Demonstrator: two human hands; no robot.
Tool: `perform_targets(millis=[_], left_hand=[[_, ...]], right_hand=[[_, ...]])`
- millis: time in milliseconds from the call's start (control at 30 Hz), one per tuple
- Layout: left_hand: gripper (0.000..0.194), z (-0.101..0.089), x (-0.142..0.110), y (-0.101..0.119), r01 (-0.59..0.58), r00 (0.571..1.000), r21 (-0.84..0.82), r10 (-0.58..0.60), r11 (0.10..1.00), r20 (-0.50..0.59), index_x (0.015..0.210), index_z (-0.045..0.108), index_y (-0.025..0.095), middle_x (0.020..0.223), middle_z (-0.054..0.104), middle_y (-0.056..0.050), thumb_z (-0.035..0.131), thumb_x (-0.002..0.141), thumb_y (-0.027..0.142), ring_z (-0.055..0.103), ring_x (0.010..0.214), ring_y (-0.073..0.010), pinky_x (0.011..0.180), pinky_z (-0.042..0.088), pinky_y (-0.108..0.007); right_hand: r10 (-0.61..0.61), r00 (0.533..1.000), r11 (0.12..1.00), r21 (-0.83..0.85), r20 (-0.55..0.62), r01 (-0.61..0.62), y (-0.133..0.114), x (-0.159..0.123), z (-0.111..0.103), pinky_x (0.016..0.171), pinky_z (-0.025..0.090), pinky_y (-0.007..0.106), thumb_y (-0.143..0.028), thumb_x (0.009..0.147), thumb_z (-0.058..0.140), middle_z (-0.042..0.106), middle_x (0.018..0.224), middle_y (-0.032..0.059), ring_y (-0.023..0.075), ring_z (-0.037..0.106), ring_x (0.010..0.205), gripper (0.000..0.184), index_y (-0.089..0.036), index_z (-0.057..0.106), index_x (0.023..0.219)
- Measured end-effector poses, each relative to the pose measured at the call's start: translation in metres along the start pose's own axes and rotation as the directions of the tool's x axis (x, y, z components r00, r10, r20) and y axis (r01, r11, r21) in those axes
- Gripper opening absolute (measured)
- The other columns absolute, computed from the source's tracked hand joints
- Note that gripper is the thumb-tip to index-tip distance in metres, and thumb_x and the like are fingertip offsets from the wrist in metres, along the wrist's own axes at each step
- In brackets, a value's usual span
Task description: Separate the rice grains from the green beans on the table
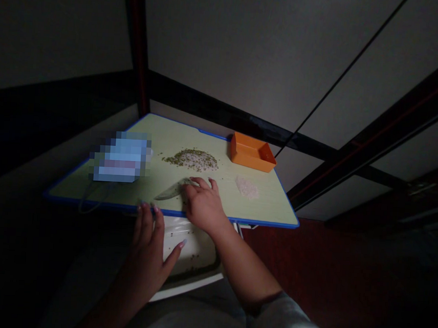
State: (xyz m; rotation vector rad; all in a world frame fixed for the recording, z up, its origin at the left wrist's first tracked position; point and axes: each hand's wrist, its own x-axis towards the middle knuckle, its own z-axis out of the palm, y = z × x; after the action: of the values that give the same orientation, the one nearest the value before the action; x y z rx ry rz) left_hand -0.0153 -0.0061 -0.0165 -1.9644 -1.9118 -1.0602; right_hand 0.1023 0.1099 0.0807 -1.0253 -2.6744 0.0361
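Observation:
A pile of small green beans mixed with white rice-like grains [193, 159] lies on a pale yellow-green board [165, 129] with a blue rim. My right hand [205, 205] rests on the board just in front of the pile, its fingers bent downward. At its fingertips is a thin, pointed, grey-green piece [170, 190], whose kind I cannot make out; the fingers partly hide it. My left hand [149, 238] is at the board's near edge, fingers stretched and thumb apart, holding nothing. Below the edge, a white tray [188, 285] has several small beans scattered in it.
To the right of the mixed pile is a smaller heap of white grains [247, 187]. An orange box [252, 153] stands at the board's back right corner. A blurred light-blue object [120, 159] with a thin loop lies at the left. Wall panels rise behind the board.

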Motion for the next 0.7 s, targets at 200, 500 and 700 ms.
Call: perform_targets(millis=[200,500,700], left_hand=[[0.088,-0.001,0.001,0.003,0.001,1.0,-0.026,0.0,1.0,0.003,0.151,0.0,0.008,0.161,-0.003,-0.022,0.044,0.087,0.048,0.004,0.149,-0.0402,0.112,0.03,-0.06],[0.088,0.0,0.002,0.003,-0.011,1.0,-0.018,0.011,1.0,0.006,0.151,-0.002,0.01,0.162,-0.004,-0.021,0.044,0.087,0.047,0.005,0.149,-0.0399,0.113,0.03,-0.058],[0.088,0.003,0.0,0.001,-0.013,1.0,-0.004,0.013,1.0,0.016,0.151,-0.001,0.009,0.161,-0.002,-0.022,0.044,0.086,0.048,0.006,0.149,-0.0401,0.112,0.031,-0.058]], right_hand=[[0.016,0.999,1.0,0.022,-0.05,-0.014,-0.001,-0.01,-0.001,0.111,0.022,0.051,-0.023,0.091,0.046,0.071,0.111,0.0118,0.0242,0.043,0.13,0.028,-0.016,0.062,0.113],[-0.016,0.997,1.0,0.004,-0.08,0.017,-0.002,-0.02,-0.001,0.113,0.021,0.049,-0.02,0.083,0.051,0.072,0.107,0.0124,0.0241,0.044,0.129,0.029,-0.016,0.064,0.109],[-0.009,0.993,1.0,0.013,-0.115,0.01,-0.002,-0.024,-0.002,0.113,0.022,0.048,-0.028,0.087,0.052,0.073,0.102,0.0117,0.0241,0.046,0.128,0.023,-0.016,0.066,0.101]])
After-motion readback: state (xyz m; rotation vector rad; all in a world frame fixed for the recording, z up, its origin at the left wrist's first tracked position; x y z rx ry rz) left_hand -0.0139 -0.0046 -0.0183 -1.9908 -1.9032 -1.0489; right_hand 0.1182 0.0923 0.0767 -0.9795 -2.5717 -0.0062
